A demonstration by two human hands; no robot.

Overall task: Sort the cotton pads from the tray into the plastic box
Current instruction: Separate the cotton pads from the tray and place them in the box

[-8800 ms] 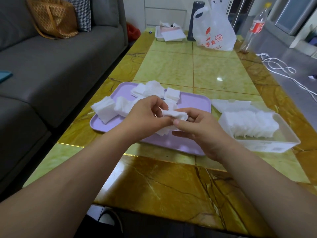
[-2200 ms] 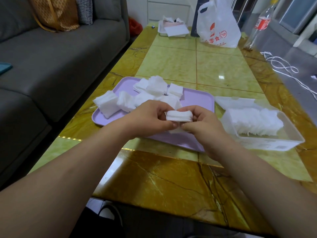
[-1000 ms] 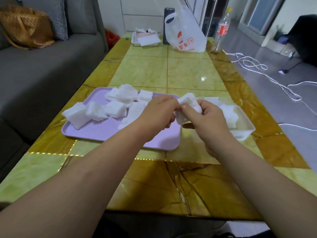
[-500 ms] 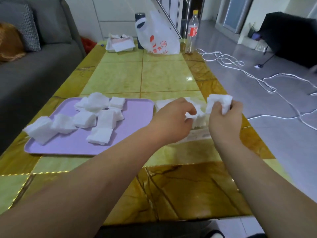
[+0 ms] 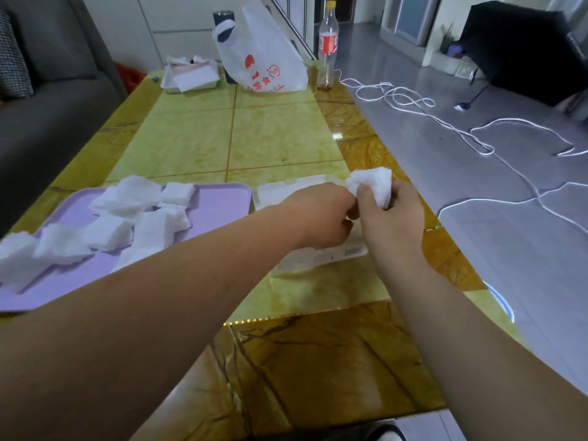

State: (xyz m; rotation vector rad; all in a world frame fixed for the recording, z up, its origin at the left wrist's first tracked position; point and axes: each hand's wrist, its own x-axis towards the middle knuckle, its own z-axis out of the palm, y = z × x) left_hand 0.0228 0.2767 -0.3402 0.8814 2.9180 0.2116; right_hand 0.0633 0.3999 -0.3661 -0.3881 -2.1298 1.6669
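Note:
A lilac tray (image 5: pixel 219 198) on the left of the table carries several loose stacks of white cotton pads (image 5: pixel 143 214). To its right stands a white plastic box (image 5: pixel 318 259), mostly hidden behind my hands. My right hand (image 5: pixel 391 218) is over the box and grips a stack of cotton pads (image 5: pixel 375 183). My left hand (image 5: pixel 321 218) is curled down into the box, touching my right hand; its fingers and anything under them are hidden.
At the far end of the marble table (image 5: pixel 280 141) stand a white plastic bag (image 5: pixel 264 58), a soda bottle (image 5: pixel 327 43) and a small tray of papers (image 5: pixel 191 76). A grey sofa (image 5: pixel 41 100) runs along the left. White cables (image 5: pixel 445 122) lie on the floor.
Both hands have carried the stack of pads from above the tray rightward to the box. In the last half second my right hand drew closer to my left over the box.

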